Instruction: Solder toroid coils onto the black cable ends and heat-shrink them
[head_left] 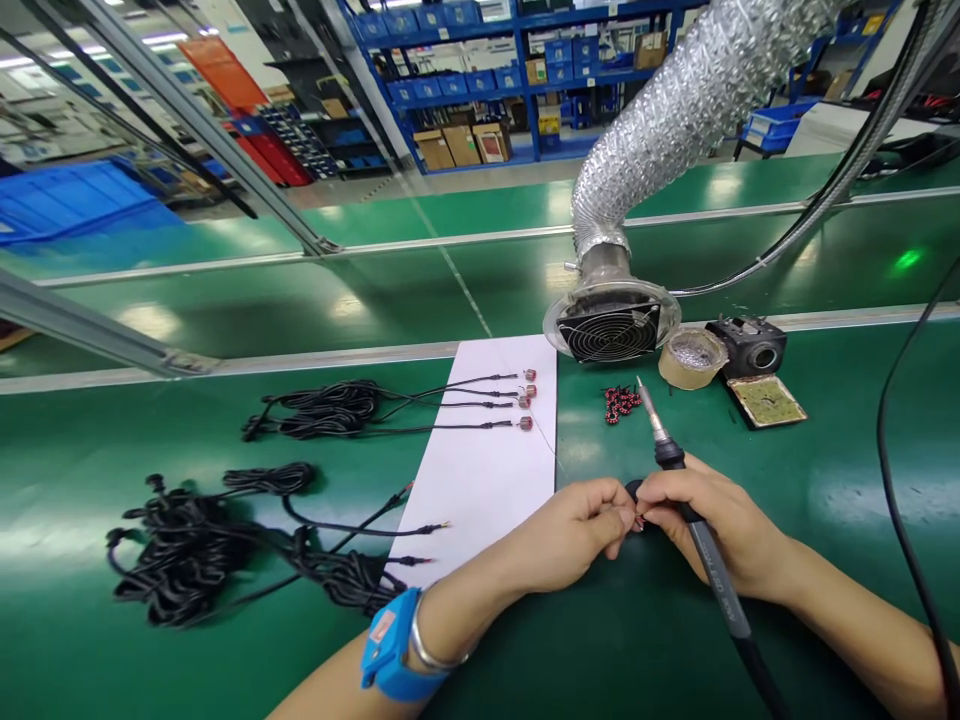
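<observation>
My right hand (724, 520) is closed, with a soldering iron (712, 575) lodged in it, tip pointing up and away. Its thumb and forefinger also pinch near a small dark round piece (634, 489). Against these fingertips, my left hand (577, 530) is closed in a pinch; what it grips is mostly hidden by the fingers. Beyond the hands lies a small pile of red-and-black parts (621, 403). To the left, a white sheet (487, 475) carries several black cable ends with small reddish round components (526, 424) at their tips.
Coiled black cables (330, 410) and a larger cable heap (187, 550) lie on the green bench at left. A fume extractor hood (611, 325) hangs over the back. Behind the iron are a tape roll (690, 360), an iron stand (750, 345) and a cleaning sponge (769, 400).
</observation>
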